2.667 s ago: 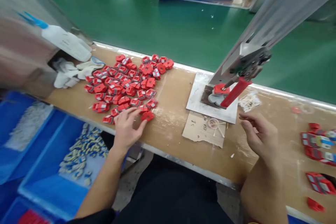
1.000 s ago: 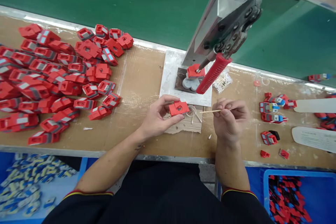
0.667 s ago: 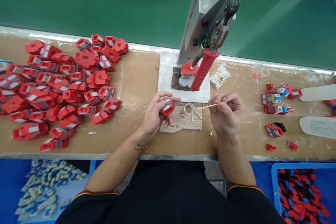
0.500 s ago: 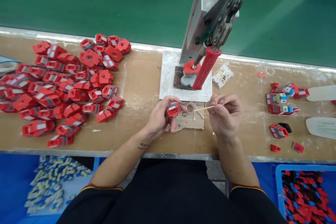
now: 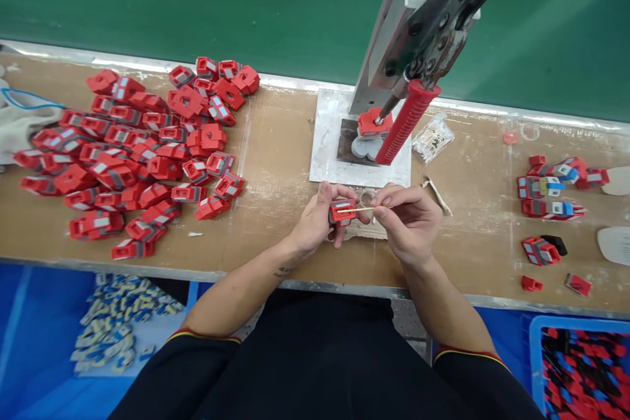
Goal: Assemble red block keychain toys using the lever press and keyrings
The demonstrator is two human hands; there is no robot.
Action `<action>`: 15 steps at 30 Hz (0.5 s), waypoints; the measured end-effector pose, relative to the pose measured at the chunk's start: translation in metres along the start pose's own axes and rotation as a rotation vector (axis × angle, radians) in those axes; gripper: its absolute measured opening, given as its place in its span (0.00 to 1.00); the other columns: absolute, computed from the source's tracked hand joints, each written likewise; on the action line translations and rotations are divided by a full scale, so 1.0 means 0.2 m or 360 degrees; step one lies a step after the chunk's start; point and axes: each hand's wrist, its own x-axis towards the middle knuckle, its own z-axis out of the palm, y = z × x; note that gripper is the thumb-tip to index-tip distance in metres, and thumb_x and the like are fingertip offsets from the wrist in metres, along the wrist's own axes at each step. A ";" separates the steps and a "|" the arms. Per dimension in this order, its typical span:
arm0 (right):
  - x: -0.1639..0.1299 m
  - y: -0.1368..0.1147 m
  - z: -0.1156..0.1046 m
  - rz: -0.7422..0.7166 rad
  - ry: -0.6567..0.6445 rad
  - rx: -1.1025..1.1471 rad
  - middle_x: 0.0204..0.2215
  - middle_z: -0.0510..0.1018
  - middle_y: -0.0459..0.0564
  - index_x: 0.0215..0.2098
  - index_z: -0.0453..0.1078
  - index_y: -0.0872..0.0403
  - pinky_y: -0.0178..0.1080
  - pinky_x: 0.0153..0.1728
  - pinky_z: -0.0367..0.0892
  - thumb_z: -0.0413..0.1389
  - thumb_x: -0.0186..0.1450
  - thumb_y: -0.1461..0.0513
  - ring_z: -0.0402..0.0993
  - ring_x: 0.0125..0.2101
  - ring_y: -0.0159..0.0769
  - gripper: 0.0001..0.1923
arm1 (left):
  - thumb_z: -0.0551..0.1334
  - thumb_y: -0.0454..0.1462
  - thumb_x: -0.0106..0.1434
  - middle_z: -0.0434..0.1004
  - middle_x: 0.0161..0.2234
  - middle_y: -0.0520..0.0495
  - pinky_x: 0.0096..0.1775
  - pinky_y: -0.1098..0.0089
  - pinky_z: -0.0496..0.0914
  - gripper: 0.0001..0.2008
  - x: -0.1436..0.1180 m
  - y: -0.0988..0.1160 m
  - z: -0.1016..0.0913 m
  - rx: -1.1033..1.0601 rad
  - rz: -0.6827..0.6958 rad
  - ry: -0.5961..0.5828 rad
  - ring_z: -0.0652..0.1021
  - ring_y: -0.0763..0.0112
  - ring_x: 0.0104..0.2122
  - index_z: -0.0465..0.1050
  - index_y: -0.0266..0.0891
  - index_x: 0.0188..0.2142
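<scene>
My left hand (image 5: 311, 222) grips a red and grey plastic toy part (image 5: 339, 218) between thumb and fingers, its hollow side turned up. A thin cotton swab (image 5: 363, 210) is pinched in my right hand (image 5: 412, 222). The swab's far end reaches over the hollow of the part; whether it touches inside I cannot tell. Just behind my fingers sits a small clear round dish (image 5: 367, 197), partly hidden. Under the hands lies a scrap of cardboard (image 5: 367, 231), mostly covered.
A lever press with a red handle (image 5: 409, 121) stands ahead, a red part (image 5: 371, 122) beneath its plunger. Beside it lies a bag of swabs (image 5: 433, 139). Many red parts (image 5: 115, 167) are heaped left; several assembled pieces (image 5: 551, 208) lie right. A blue crate (image 5: 536, 354) stands lower right.
My right hand has brought the swab leftward, from beside the red part to over its hollow. My left hand still holds the part, now tilted differently. The whole view has shifted slightly.
</scene>
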 end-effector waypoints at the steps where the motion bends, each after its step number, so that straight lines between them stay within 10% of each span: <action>1: 0.00 0.00 0.00 0.0004 -0.0004 -0.0005 0.27 0.82 0.45 0.33 0.71 0.49 0.38 0.25 0.74 0.67 0.69 0.55 0.79 0.26 0.33 0.12 | 0.50 0.75 0.61 0.84 0.28 0.47 0.15 0.73 0.53 0.40 0.00 0.00 0.00 0.0002 0.0004 0.0001 0.67 0.77 0.09 0.68 0.40 0.39; 15: 0.01 0.00 -0.03 -0.0236 -0.0034 -0.0274 0.26 0.82 0.45 0.35 0.73 0.47 0.40 0.25 0.71 0.65 0.70 0.59 0.79 0.26 0.35 0.07 | 0.51 0.74 0.62 0.84 0.28 0.48 0.15 0.73 0.54 0.39 0.00 0.01 0.00 0.0004 0.0043 0.0003 0.67 0.77 0.10 0.68 0.40 0.39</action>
